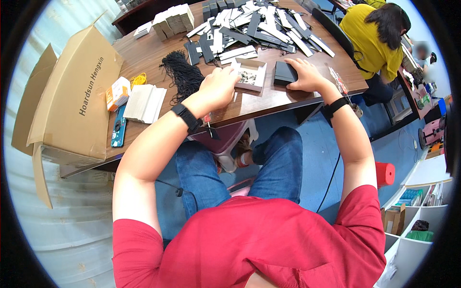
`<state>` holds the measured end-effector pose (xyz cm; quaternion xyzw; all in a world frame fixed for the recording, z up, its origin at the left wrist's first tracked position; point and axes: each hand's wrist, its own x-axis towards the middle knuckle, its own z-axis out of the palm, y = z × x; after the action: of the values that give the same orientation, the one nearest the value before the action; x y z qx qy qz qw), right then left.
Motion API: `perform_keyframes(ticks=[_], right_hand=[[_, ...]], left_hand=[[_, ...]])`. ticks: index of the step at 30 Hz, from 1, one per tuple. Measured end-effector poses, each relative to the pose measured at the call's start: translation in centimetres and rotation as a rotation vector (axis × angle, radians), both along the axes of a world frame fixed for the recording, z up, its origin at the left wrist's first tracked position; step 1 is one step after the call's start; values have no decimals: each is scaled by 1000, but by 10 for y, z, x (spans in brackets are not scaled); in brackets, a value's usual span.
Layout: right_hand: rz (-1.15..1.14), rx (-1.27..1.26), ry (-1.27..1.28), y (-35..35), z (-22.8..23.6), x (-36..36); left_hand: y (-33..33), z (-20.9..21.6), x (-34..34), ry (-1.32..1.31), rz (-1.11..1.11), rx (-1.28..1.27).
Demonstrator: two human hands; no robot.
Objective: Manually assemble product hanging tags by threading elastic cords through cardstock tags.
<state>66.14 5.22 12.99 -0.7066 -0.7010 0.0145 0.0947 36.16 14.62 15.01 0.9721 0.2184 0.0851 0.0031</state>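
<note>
A small white open-topped box [260, 77] stands near the table's front edge, with little black and white pieces on its bottom. My left hand [219, 87] is at the box's left wall, fingers curled and bunched together; what they pinch, if anything, is hidden. To the right of the box lies a black block-shaped stack [284, 72], which could be flat cards or a box. My right hand [307, 76] grips its right side, thumb at the near edge and fingers at the far edge. A bundle of black cords [180, 74] lies left of my left hand.
Black and white strips [259, 29] lie heaped at the back. Pale card stacks [174, 20] stand behind the cords. At left are a large cardboard box [77, 96], white cards [144, 103], an orange-white carton [117, 93] and a phone [118, 127]. Another person [370, 38] sits at right.
</note>
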Motion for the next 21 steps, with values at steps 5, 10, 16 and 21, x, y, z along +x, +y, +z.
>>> perform_keyframes(ticks=[5,10,16,21], right_hand=[[96,-111,163,19,1,10],[75,-254,451,32,16,19],[0,-443,1343,9,35,5],[159,-540,1399,-1,31,-22]], left_hand=[[9,-13,17,12,196,-20],[10,-13,8,17,176,-8],[4,-3,9,-141,87,128],[-9,20,38,-595,276,-1375]])
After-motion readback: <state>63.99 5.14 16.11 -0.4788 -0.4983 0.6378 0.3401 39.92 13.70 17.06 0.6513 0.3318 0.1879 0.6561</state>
